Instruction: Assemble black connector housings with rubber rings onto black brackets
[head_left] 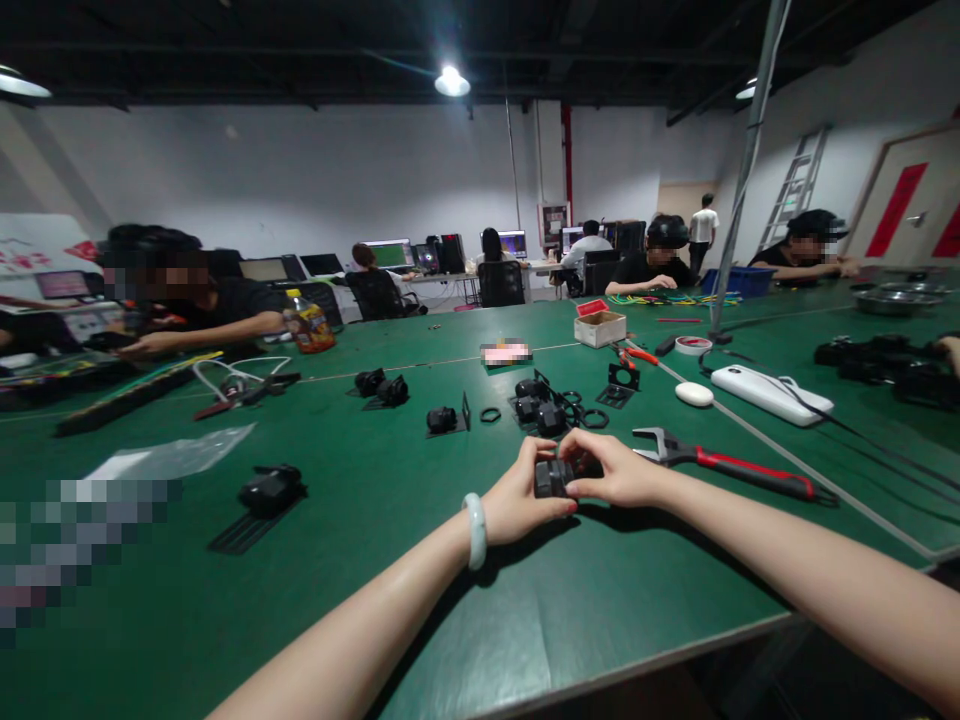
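Between both hands is a black cable gland (553, 479), a ribbed plastic fitting, just above the green table (480, 620). My left hand (519, 492) wraps its fingers and thumb round the left side. From the right, my right hand (611, 470) pinches the same fitting; part of it is hidden by the fingers. Just beyond lie more black glands (531, 405), a black hex nut (595, 418) and a bracket with a round hole (621, 384). An adjustable wrench (739, 470) with a red and black handle rests beside my right forearm.
Left of me sit a gland on a bracket (271, 490) and a plastic bag (169, 453). Farther off are a small box (600, 328), orange-handled pliers (637, 354), a white power strip (772, 394) and a metal pole (746, 170). Co-workers sit around the table.
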